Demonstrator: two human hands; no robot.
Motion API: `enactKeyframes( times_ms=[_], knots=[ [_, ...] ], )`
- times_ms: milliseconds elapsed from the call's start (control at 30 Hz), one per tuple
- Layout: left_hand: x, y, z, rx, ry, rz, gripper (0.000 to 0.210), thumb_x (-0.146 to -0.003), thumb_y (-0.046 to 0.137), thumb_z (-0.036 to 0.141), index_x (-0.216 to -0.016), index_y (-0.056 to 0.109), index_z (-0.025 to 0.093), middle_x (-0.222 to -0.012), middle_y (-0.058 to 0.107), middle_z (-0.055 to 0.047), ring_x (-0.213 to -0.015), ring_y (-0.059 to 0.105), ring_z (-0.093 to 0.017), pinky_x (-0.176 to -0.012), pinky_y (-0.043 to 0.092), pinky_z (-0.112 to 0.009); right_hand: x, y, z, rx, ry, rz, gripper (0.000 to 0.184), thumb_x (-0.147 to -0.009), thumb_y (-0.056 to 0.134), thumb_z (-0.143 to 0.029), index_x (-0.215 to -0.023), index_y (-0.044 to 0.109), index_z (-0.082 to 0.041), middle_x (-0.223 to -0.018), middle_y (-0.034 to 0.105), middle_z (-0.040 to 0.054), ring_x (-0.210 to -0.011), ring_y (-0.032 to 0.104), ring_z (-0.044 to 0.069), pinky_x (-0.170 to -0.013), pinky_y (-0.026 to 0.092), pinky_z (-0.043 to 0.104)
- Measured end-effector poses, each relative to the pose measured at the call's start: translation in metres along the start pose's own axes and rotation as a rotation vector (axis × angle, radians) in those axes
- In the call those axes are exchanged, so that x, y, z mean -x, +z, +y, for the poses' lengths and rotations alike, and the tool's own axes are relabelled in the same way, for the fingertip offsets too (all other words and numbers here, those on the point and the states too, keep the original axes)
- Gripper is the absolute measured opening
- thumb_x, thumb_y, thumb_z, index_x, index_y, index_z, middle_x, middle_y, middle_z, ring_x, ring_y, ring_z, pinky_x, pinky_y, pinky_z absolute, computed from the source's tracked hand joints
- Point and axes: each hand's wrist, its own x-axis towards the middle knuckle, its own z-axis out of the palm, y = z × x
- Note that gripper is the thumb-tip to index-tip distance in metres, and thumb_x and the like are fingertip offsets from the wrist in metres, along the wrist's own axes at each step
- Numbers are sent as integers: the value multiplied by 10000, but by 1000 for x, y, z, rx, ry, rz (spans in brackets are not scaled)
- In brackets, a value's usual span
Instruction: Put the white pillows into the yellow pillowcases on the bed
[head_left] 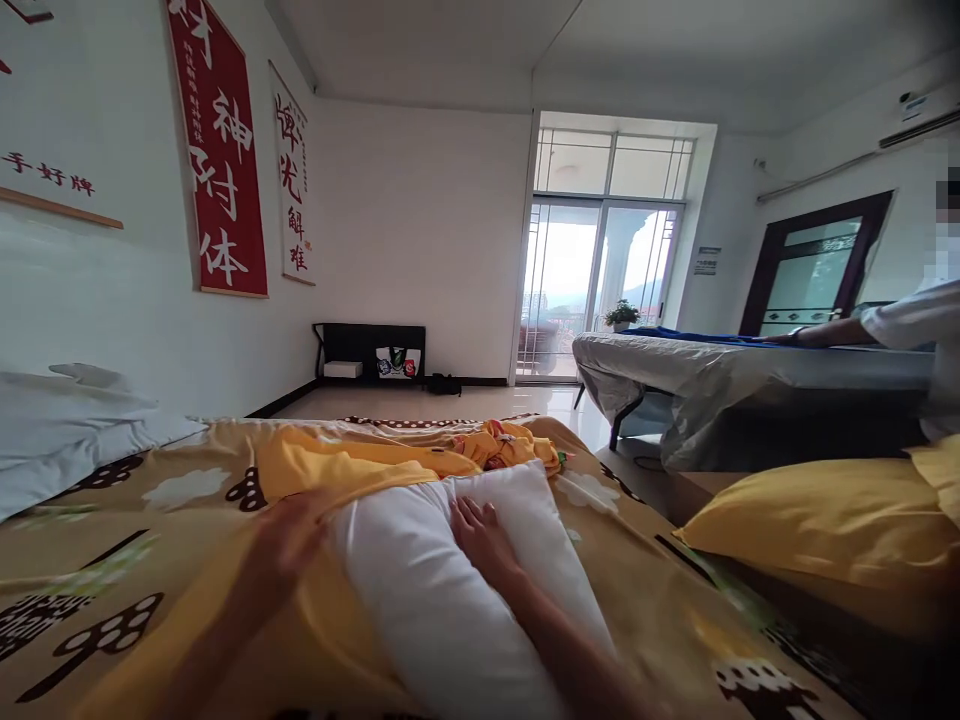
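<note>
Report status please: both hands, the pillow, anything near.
Right hand flat on white pillow. Left hand blurred, at yellow pillowcase. Another person's arm on far bed, apart.

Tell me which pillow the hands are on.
The bare white pillow in the middle of the bed; the right hand presses it. The yellow pillow at right lies untouched.

Red wall banner [219,150] reads 财神附体; white scroll [291,180] illegible.

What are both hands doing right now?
Left hand: blurred, at the yellow pillowcase; grip cannot be told.
Right hand: open, flat on the white pillow.
</note>
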Motion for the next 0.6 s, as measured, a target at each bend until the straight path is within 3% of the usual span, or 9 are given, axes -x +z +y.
enactKeyframes(
  times_ms=[67, 167, 267, 367, 467, 600],
  knots=[
    [25, 39, 19, -59, 288, -238, 472, -901, 436, 466, -1323, 526, 275, -1349, 569, -66, -1234, 532, -238, -1030, 400, -407, 5, 16, -1, -33, 21, -9, 380, -970, 306, -217, -1176, 626, -224, -1266, 617, 91, -1188, 544, 236, -987, 374, 400],
    [43, 66, 33, -219, 383, -315, 493, -914, 435, 484, -1366, 472, 289, -1390, 524, -72, -1277, 488, -272, -1062, 321, -524, 15, -1, 5, -75, 7, -17, 392, -992, 275, -272, -1144, 634, -229, -1246, 631, 81, -1168, 563, 196, -986, 384, 361],
    [41, 63, 28, -278, 394, -279, 476, -925, 426, 474, -1360, 475, 287, -1361, 555, -76, -1246, 517, -247, -1050, 325, -491, 61, -23, 8, -111, -203, -50, 434, -955, 401, -396, -1365, 474, -274, -1410, 497, 60, -1299, 447, 201, -1050, 337, 362],
    [37, 56, 22, -304, 435, -247, 468, -928, 432, 447, -1367, 460, 289, -1366, 551, -67, -1242, 515, -228, -1039, 322, -449, 127, -21, 9, 14, -378, -5, 775, -817, 582, -479, -1495, 248, -307, -1521, 305, 85, -1377, 315, 320, -1047, 317, 476],
    [40, 56, 25, -337, 469, -188, 481, -920, 454, 435, -1379, 432, 292, -1388, 528, -73, -1244, 503, -233, -1019, 308, -442, 171, -1, 13, 186, -343, 135, 861, -728, 653, -381, -1492, 259, -322, -1502, 331, 131, -1333, 353, 407, -978, 334, 539],
    [54, 59, 43, -333, 430, 131, 325, -898, 488, 314, -1198, 560, 212, -1245, 597, -157, -1172, 523, -270, -964, 304, -442, 171, 17, 18, 323, -303, 290, 792, -741, 502, -72, -1475, 315, -304, -1397, 495, 128, -1250, 468, 343, -976, 325, 493]
  ],
)
